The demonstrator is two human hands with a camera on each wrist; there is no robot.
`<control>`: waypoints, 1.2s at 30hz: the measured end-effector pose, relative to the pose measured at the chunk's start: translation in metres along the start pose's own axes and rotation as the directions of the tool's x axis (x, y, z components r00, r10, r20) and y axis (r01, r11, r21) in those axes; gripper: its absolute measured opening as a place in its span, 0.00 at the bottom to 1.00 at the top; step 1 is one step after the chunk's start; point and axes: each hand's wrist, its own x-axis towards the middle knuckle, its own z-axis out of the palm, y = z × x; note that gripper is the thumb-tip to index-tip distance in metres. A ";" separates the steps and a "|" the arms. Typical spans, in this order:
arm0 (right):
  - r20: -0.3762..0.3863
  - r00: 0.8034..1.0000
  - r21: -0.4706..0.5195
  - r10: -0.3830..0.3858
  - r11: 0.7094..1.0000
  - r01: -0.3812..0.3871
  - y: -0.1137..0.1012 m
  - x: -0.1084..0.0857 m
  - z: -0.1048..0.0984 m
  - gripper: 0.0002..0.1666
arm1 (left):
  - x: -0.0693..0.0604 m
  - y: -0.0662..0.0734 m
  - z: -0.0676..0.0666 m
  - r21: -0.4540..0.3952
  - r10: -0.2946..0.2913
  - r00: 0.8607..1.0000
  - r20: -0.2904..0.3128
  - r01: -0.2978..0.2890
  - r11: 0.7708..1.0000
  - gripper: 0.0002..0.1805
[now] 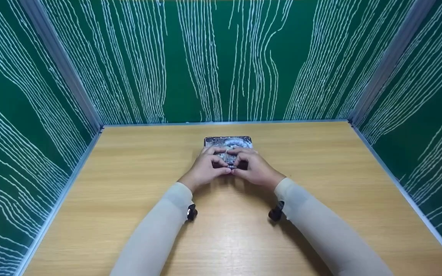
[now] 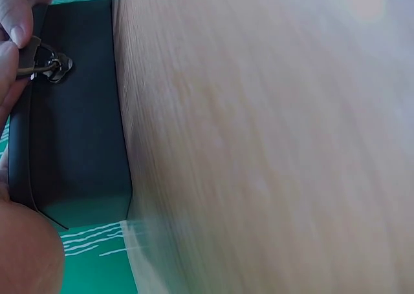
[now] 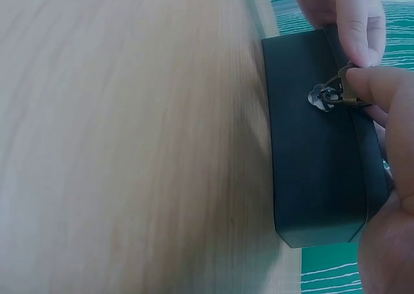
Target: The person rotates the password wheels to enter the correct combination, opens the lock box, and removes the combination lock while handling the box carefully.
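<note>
Head view: near tabletop's point(image 1: 225, 234) far edge, left hand point(image 1: 204, 168), right hand point(image 1: 258, 168), fingers pinching black-sided rectangular box's point(image 3: 314, 171) bronze metal padlock point(image 3: 350, 88); to steady it, we judge.

Place: enclosed work booth point(image 1: 173, 76) | wooden tabletop point(image 1: 225, 237) | 3 green walls point(image 1: 294, 57)

Pattern-topped dark box point(image 3: 317, 165) on the table point(image 1: 228, 237), padlock point(image 3: 347, 92) at its front.

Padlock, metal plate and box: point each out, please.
Padlock point(image 3: 348, 94): right wrist view, on its brass-coloured body.
Metal plate point(image 3: 314, 99): right wrist view, on its silvery face.
Box point(image 2: 79, 123): left wrist view, on its dark front.
</note>
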 end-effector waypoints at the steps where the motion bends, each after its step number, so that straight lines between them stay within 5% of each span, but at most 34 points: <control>1: 0.000 1.000 0.001 -0.002 1.000 0.002 0.000 0.000 0.000 0.09 | 0.000 0.000 0.000 0.000 0.000 1.000 -0.001 0.000 1.000 0.07; 36: 0.012 1.000 -0.007 0.028 1.000 -0.028 -0.001 -0.001 0.000 0.08 | 0.000 0.000 0.002 -0.002 -0.020 1.000 -0.011 0.020 1.000 0.09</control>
